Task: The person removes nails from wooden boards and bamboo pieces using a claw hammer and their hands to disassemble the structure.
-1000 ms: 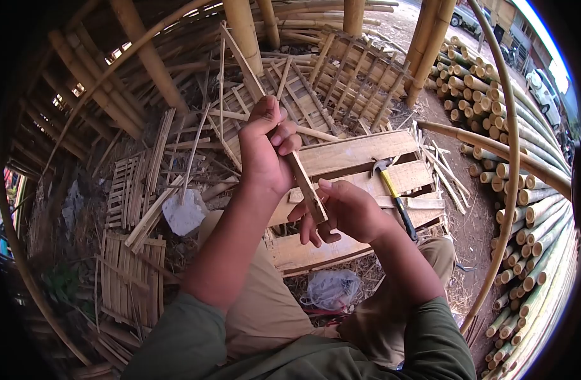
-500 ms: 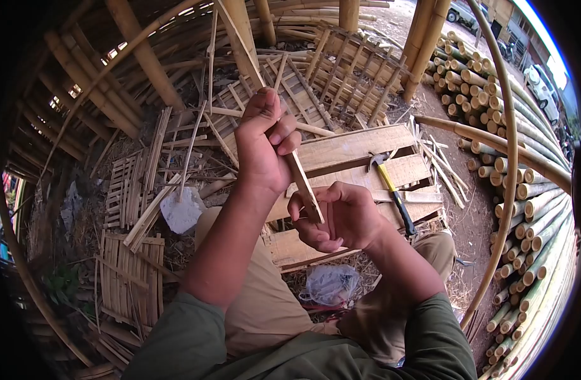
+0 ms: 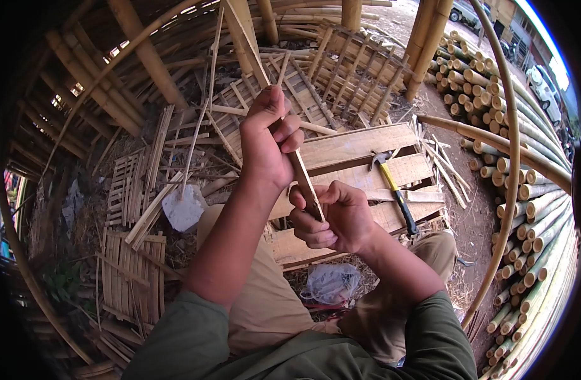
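A long, thin bamboo strip (image 3: 304, 177) slants from the top of the view down toward my lap. My left hand (image 3: 266, 142) is closed around it partway along, thumb on top. At the strip's lower end, my right hand (image 3: 341, 217) has its fingers curled against it and its thumb bent over. Behind my hands is a low bench of wooden planks (image 3: 360, 145). A claw hammer (image 3: 393, 190) with a yellow and black handle lies on the bench, to the right of my right hand.
A clear plastic bag (image 3: 331, 283) is on the ground between my legs. Slatted bamboo panels (image 3: 133, 272) and a whitish block (image 3: 184, 208) lie at left. Cut bamboo poles (image 3: 537, 215) are stacked at right, with a curved pole (image 3: 513, 126) before them.
My right hand's fingers have curled in more tightly at the strip's lower end. My left hand keeps its grip, and the whole view has shifted slightly.
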The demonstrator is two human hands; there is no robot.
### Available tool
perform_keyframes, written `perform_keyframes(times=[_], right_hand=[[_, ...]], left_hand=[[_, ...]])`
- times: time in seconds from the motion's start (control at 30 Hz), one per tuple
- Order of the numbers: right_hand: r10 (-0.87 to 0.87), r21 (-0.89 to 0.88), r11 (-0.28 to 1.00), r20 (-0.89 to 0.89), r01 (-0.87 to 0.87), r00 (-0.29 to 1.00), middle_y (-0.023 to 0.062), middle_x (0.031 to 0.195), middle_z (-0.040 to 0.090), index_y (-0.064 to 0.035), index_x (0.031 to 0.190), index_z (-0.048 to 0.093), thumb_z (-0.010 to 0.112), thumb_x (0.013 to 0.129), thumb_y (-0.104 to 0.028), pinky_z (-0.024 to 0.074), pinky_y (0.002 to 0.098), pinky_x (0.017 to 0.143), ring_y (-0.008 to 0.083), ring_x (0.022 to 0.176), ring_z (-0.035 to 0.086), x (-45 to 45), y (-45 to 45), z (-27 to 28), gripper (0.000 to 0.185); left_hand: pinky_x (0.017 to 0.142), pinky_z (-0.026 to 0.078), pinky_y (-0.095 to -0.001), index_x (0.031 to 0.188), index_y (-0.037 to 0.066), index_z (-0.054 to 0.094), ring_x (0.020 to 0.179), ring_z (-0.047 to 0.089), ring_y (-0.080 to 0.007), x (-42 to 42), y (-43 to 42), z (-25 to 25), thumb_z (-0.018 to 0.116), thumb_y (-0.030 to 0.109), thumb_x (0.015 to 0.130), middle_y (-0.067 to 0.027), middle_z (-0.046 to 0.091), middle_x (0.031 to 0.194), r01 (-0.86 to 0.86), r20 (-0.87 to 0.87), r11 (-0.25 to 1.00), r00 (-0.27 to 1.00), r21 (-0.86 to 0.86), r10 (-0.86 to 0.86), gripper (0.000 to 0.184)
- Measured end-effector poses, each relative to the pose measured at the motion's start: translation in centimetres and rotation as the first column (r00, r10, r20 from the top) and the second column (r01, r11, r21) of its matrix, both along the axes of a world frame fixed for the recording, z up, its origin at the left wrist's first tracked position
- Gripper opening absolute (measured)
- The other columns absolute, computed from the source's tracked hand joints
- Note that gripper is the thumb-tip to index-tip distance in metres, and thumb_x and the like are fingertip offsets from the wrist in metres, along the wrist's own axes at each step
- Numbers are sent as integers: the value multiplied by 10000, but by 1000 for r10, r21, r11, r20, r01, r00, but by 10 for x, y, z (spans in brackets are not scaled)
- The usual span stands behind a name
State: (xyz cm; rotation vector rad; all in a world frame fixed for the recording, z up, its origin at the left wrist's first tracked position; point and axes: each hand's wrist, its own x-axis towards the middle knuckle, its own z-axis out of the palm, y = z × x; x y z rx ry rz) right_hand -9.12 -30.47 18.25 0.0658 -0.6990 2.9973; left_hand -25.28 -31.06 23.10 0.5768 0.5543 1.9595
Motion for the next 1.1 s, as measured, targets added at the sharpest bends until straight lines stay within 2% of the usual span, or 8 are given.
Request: perform_keyframes(times=[0.23,0.33,0.4,0.47,0.6,0.8,0.87,1.1], right_hand=[[-103,68,991,-113,111,988,71,626,408,-62,1024,455,471,722,-115,269,256,412,143,488,340,-4,-12,-9,306],[40,59,998,-93,-35,995,83,663,494,-15,982,486,483,575,-26,223,239,388,120,457,342,-5,-32,-21,407],[70,128,990,-80,-60,994,78,686,510,-15,1009,506,488,668,-46,249,230,395,111,470,372,-4,-28,-17,343],[-209,380,914,138,143,968,67,705,522,-13,1051,522,467,822,-96,285,221,403,98,479,404,-2,-23,-10,249],[-473,566,747,85,349,877,49,723,540,-6,1092,528,384,1048,-168,340,224,407,85,485,446,-2,-3,-7,221],[-625,703,574,44,420,780,24,757,596,18,1221,576,573,1021,-187,384,212,445,54,535,525,-4,-2,9,287],[-695,783,382,-106,490,711,10,807,631,18,1194,626,644,979,-151,414,201,481,37,550,531,-7,-3,2,274],[-684,771,416,-83,482,725,5,820,660,2,1149,677,714,930,-138,428,189,521,23,603,539,-2,2,-5,263]], left_hand=[[413,211,-177,974,144,585,506,286,-26,-11,7,-1,596,168,980,42,441,762,-52,99,998,994,16,51,27],[413,245,-175,968,129,576,525,294,-33,-56,12,-3,577,149,991,28,405,764,-132,216,987,970,86,111,31],[419,257,-173,964,128,565,527,305,-35,-71,9,-5,566,152,998,23,397,759,-141,324,987,940,76,109,42],[425,270,-172,960,136,558,528,315,-36,-80,9,-10,571,160,999,21,400,756,-97,340,990,939,102,57,47],[427,280,-178,970,144,536,523,321,-42,-73,10,-11,591,165,989,22,400,742,-146,304,988,944,40,128,63],[429,273,-179,955,149,553,523,318,-42,-68,12,-13,614,158,973,22,429,741,-105,338,994,937,38,87,64],[432,273,-179,958,150,553,525,317,-42,-61,12,-12,614,160,972,22,435,742,-118,315,992,944,33,101,63],[440,279,-179,974,134,554,534,320,-41,-48,10,-9,605,159,978,17,440,773,-111,287,989,955,101,78,57]])
